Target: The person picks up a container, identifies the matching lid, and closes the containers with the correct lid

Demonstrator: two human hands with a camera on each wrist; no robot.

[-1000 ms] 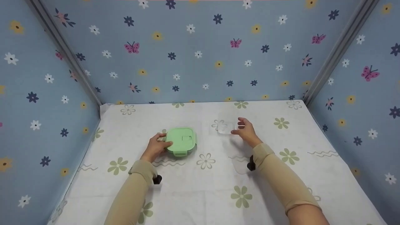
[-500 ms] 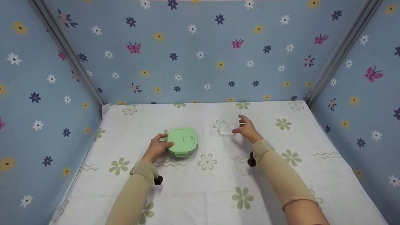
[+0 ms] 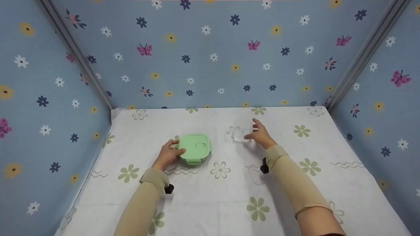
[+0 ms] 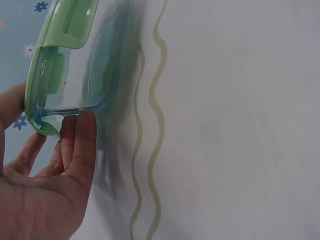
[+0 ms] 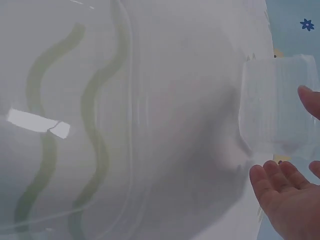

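On the desk (image 3: 210,203) with its flowered cloth stand 2 things – a green-lidded box (image 3: 195,151) left of centre and a small clear cup (image 3: 240,132) further back. The left hand (image 3: 169,155) grips the box's side, fingers (image 4: 82,137) curled on the glass. The right hand (image 3: 261,135) reaches the cup with fingers apart – better to close them gently, because thin plastic bends.

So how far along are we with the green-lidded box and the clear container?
Nothing looks finished: the green lid is on its glass box, latches down. In hand: the left hand grips that box's corner; the right hand is open beside the clear container. Opening or moving either is left.
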